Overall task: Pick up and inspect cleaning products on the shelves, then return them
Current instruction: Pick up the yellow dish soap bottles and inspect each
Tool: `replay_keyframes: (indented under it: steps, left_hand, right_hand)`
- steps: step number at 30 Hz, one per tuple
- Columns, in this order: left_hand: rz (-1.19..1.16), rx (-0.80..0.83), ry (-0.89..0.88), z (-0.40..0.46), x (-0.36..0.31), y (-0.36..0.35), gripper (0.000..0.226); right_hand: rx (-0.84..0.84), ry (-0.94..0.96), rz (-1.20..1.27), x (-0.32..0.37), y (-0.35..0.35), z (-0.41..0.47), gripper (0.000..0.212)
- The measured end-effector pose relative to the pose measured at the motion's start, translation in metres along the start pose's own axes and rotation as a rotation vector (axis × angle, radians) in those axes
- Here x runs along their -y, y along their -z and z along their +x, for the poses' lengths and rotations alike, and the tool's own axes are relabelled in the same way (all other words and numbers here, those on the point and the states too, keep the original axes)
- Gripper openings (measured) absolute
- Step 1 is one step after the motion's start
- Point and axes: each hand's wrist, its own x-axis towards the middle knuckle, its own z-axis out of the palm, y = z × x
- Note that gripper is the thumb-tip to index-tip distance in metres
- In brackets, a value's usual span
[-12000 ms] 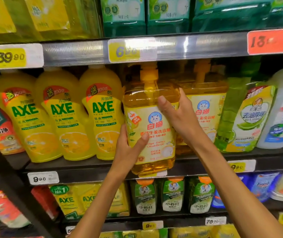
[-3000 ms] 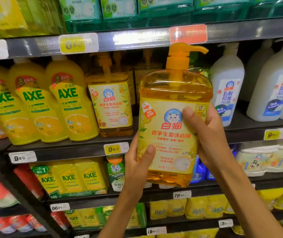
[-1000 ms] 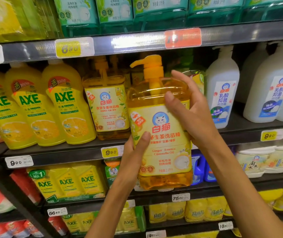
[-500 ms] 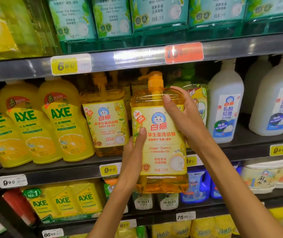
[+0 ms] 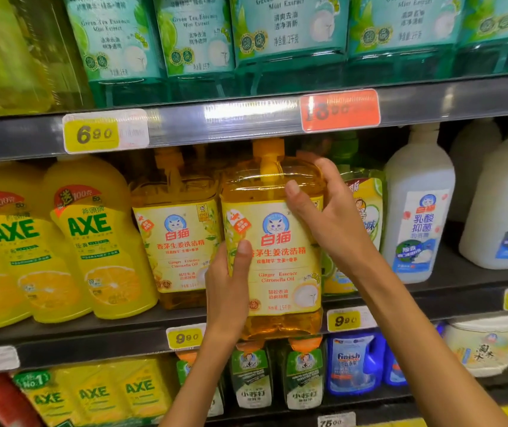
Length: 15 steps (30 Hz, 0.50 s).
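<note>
- The amber bottle (image 5: 272, 241) has gone from held out in front of the shelves, label to the camera, to sitting low at the front lip of the shelf (image 5: 462, 291), upright, just beside its twin (image 5: 177, 241) on the left.
- Its pump (image 5: 268, 149), which a few seconds ago pointed right, now faces the back and sits tucked under the shelf above.
- The left hand (image 5: 228, 291) grips the lower left edge, thumb pressed across the label; the right hand (image 5: 329, 217) wraps the upper right shoulder, fingers curled behind the bottle — both grasping it firmly.
- Whether the base rests on the shelf or hangs just off the lip cannot be told; it overlaps the edge by the price tag (image 5: 343, 320).
- Reading this — inspection looks over, and the return is nearly done. What remains is likely a push back into the gap between the twin and the green pouch (image 5: 366, 211), then letting go.
</note>
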Motion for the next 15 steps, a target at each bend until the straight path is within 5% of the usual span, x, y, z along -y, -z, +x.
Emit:
replay_keyframes:
  steps: [9, 15]
  left_hand:
    - [0.054, -0.084, -0.096, 0.003, 0.017, -0.003, 0.054]
    - [0.126, -0.129, -0.111, -0.001, 0.017, -0.012, 0.054]
  right_hand:
    - [-0.056, 0.115, 0.007, -0.02, -0.011, -0.003, 0.066]
    - [-0.165, 0.184, -0.07, -0.03, -0.01, -0.003, 0.043]
